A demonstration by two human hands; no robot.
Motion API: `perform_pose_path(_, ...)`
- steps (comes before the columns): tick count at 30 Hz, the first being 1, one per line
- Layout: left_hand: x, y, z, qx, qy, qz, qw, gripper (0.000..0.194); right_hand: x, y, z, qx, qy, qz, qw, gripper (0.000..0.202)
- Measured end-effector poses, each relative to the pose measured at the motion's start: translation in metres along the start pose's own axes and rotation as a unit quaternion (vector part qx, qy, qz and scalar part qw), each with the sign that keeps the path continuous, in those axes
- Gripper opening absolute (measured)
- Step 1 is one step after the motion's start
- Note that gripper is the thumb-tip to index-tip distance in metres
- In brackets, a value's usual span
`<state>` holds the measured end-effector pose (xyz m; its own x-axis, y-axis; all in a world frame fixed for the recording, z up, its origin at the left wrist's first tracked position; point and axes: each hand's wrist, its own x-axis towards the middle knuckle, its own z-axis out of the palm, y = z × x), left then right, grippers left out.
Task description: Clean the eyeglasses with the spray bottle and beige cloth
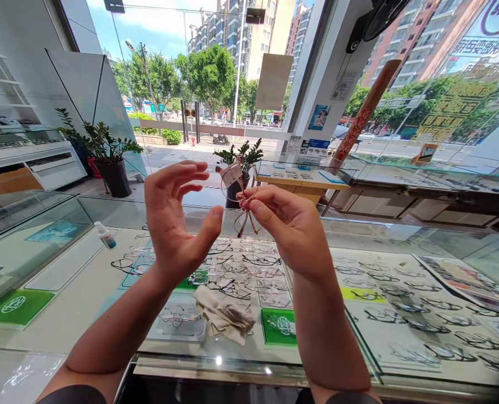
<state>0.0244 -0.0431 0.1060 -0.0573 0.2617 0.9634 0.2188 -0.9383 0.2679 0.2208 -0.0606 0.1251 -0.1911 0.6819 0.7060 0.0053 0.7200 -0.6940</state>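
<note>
A pair of thin-rimmed pinkish eyeglasses is raised above the glass counter, with a small pale tag on one lens. My right hand pinches the frame near its middle between thumb and fingertips. To the left, my left hand is held up with fingers curved and thumb apart, holding nothing and not touching the glasses. Beneath both hands lie rows of eyeglasses in the display. A crumpled beige cloth rests on the counter below the glasses.
A small white spray bottle stands on the counter at left. Green cards lie there too. More frames fill the right-hand case. Potted plants and another display counter are farther back, before large windows.
</note>
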Motion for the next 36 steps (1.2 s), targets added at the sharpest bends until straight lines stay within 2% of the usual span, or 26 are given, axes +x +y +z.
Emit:
perform_pose_path(2, -0.001, 0.002, 0.0, 0.039, 0.057, 0.028, 0.997, 0.048, 0.0, 0.002, 0.001, -0.005, 0.02, -0.009, 1.0, 0.013)
perform_pose_path(4, -0.002, 0.005, 0.0, 0.06, 0.078, 0.049, 0.994, 0.033, 0.0, 0.004, 0.001, -0.012, 0.032, -0.013, 0.999, 0.011)
perform_pose_path(6, -0.003, 0.011, -0.002, 0.068, 0.052, 0.055, 0.995, 0.016, -0.001, 0.004, 0.002, -0.022, 0.039, -0.02, 0.999, 0.01)
perform_pose_path(8, -0.002, 0.017, -0.002, 0.073, -0.001, 0.035, 0.997, 0.003, -0.001, 0.002, 0.005, -0.039, 0.048, -0.032, 0.998, 0.009)
perform_pose_path(11, -0.001, 0.026, -0.001, 0.081, -0.066, -0.03, 0.994, 0.004, -0.002, 0.0, 0.011, -0.098, 0.075, -0.061, 0.99, 0.009)
perform_pose_path(13, 0.0, 0.028, 0.0, 0.08, -0.083, -0.073, 0.991, 0.006, -0.003, -0.001, 0.016, -0.146, 0.092, -0.091, 0.981, 0.009)
perform_pose_path(18, 0.0, 0.025, 0.002, 0.069, -0.072, -0.126, 0.987, 0.013, -0.006, 0.0, 0.024, -0.213, 0.108, -0.155, 0.959, 0.011)
perform_pose_path(24, -0.001, 0.026, 0.001, 0.059, -0.058, -0.156, 0.984, 0.017, -0.007, 0.001, 0.023, -0.214, 0.091, -0.166, 0.958, 0.011)
perform_pose_path(29, -0.001, 0.026, 0.002, 0.048, -0.054, -0.182, 0.981, 0.014, -0.007, 0.002, 0.025, -0.244, 0.11, -0.195, 0.944, 0.014)
perform_pose_path(32, -0.001, 0.022, 0.002, 0.036, -0.058, -0.2, 0.977, 0.016, -0.008, 0.001, 0.026, -0.266, 0.106, -0.19, 0.939, 0.016)
perform_pose_path(36, 0.0, 0.013, 0.002, 0.037, -0.056, -0.219, 0.973, 0.021, -0.009, 0.0, 0.026, -0.287, 0.07, -0.163, 0.941, 0.022)
